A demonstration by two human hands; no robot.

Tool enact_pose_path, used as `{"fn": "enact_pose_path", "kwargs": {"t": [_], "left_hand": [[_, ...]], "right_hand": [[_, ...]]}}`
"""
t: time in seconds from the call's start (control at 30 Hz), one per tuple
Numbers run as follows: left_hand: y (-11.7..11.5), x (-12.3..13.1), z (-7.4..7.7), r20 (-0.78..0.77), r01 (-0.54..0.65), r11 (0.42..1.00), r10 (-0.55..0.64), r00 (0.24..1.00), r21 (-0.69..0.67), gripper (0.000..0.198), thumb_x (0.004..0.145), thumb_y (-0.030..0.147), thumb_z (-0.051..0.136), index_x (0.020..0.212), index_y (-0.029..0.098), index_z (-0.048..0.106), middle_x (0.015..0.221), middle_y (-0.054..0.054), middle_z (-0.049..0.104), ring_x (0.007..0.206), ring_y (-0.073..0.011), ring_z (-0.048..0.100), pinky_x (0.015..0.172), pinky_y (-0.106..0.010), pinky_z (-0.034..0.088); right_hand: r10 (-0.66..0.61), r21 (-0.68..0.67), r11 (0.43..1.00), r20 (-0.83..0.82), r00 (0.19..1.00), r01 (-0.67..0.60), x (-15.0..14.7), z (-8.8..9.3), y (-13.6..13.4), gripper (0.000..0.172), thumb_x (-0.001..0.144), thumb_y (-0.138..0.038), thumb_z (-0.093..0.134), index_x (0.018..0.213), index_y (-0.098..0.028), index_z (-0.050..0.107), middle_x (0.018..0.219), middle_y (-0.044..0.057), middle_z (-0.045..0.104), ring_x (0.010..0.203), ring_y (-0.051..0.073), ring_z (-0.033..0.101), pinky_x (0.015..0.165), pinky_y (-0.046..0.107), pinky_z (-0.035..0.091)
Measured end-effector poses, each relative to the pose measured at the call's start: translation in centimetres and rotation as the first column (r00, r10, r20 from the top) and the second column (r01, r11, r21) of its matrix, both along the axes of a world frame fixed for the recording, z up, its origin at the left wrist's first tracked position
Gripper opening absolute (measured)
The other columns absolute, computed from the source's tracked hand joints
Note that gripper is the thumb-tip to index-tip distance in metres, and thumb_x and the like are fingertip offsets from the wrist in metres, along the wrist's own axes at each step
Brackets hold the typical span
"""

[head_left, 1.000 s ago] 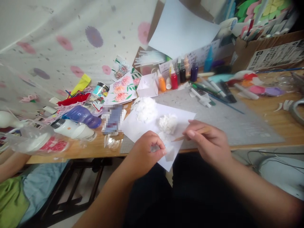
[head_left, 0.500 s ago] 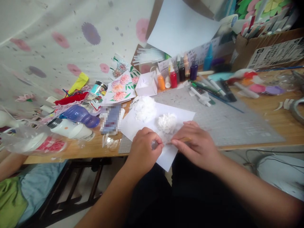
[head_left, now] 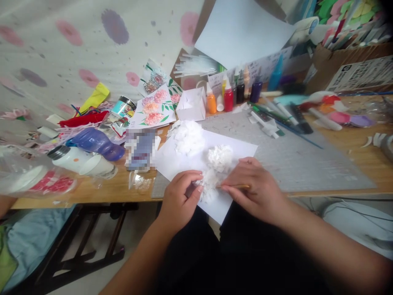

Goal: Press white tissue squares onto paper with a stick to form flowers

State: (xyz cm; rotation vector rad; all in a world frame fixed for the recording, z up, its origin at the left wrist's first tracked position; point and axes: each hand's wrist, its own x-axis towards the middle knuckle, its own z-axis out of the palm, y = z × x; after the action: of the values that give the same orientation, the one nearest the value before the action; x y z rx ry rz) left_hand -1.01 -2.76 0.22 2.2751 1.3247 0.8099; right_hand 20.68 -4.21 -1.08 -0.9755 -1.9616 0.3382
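Observation:
My left hand (head_left: 183, 197) has its thumb and fingers curved together at the left side of a white ruffled clump (head_left: 209, 185), gripping its edge. The clump looks like a small flower ball of thin white petals. In my right hand (head_left: 256, 189) a thin brown stick (head_left: 241, 187) is pinched, its tip pointing left at the clump. Just beyond sits another white ruffled ball (head_left: 220, 158), and farther back a larger white pile (head_left: 188, 138). Both rest on a white paper sheet (head_left: 241, 144), which reaches past the table's front edge.
A grey cutting mat (head_left: 307, 172) lies under the sheet. Behind stand a white paper box (head_left: 192, 104) and several paint bottles (head_left: 228, 98). Pens and brushes (head_left: 282, 116) lie right. At left are a blurred-out phone (head_left: 141, 150), a paper cup (head_left: 98, 167) and a purple bottle (head_left: 98, 143).
My left fingers have loosened from a tight pinch, and the white clump now shows between my hands. The right hand keeps the stick. The whole view has shifted slightly.

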Motion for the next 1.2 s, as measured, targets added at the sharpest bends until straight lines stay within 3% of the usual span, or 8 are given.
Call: {"fn": "enact_pose_path", "kwargs": {"t": [0.2,0.4,0.53,0.7,0.93,1.2], "left_hand": [[0.0,-0.4,-0.1,0.010,0.025,1.000,-0.025,1.000,0.001,0.023,0.083,0.015,0.057,0.105,0.023,0.062,0.116,-0.006,0.064,0.109,-0.0226,0.059,0.094,-0.039,0.049],[-0.5,-0.9,-0.3,0.060,0.109,0.984,-0.119,0.991,0.141,0.023,0.085,0.016,0.058,0.106,0.024,0.063,0.124,-0.008,0.053,0.113,-0.0224,0.054,0.094,-0.038,0.049],[-0.7,-0.5,-0.5,-0.011,0.178,0.961,-0.180,0.984,0.210,0.023,0.084,0.015,0.059,0.105,0.024,0.064,0.124,-0.008,0.051,0.116,-0.0244,0.050,0.092,-0.039,0.049],[-0.9,-0.3,-0.6,-0.049,0.182,0.959,-0.175,0.983,0.218,0.020,0.083,0.017,0.060,0.102,0.023,0.065,0.122,-0.009,0.053,0.115,-0.0261,0.049,0.094,-0.043,0.048],[-1.1,-0.6,-0.8,-0.031,0.256,0.932,-0.256,0.966,0.257,0.019,0.081,0.010,0.061,0.096,0.021,0.066,0.120,-0.009,0.054,0.115,-0.0254,0.048,0.095,-0.041,0.045],[-1.4,-0.9,-1.1,-0.077,0.231,0.925,-0.218,0.973,0.302,0.031,0.079,0.011,0.063,0.109,0.022,0.064,0.123,-0.010,0.050,0.118,-0.0280,0.045,0.099,-0.045,0.043]], "right_hand": [[0.007,-0.049,0.999,-0.082,0.997,-0.011,0.2,0.2,0.1,0.009,0.087,-0.022,0.060,0.081,-0.023,0.067,0.072,-0.001,0.072,0.067,0.016,0.063,0.079,0.040,0.041],[-0.020,-0.069,0.998,-0.237,0.971,0.003,1.0,0.5,-0.1,0.010,0.086,-0.020,0.061,0.078,-0.026,0.064,0.070,-0.003,0.071,0.065,0.016,0.066,0.076,0.037,0.047],[0.049,-0.074,0.995,-0.172,0.984,-0.062,1.0,0.6,-0.1,0.008,0.086,-0.022,0.061,0.083,-0.027,0.066,0.075,-0.002,0.073,0.070,0.017,0.067,0.084,0.041,0.046],[0.031,-0.078,0.996,-0.069,0.997,-0.036,0.8,0.6,-0.1,0.009,0.087,-0.024,0.059,0.082,-0.026,0.066,0.073,-0.001,0.073,0.069,0.018,0.066,0.095,0.047,0.039],[0.059,-0.096,0.993,-0.079,0.995,-0.067,0.9,0.8,-0.1,0.008,0.086,-0.021,0.060,0.084,-0.026,0.066,0.070,-0.002,0.070,0.068,0.017,0.064,0.092,0.045,0.038],[0.029,-0.110,0.993,-0.054,0.998,-0.035,0.8,0.7,0.1,0.007,0.085,-0.022,0.063,0.088,-0.027,0.066,0.077,-0.002,0.073,0.071,0.018,0.067,0.096,0.047,0.037]]}}
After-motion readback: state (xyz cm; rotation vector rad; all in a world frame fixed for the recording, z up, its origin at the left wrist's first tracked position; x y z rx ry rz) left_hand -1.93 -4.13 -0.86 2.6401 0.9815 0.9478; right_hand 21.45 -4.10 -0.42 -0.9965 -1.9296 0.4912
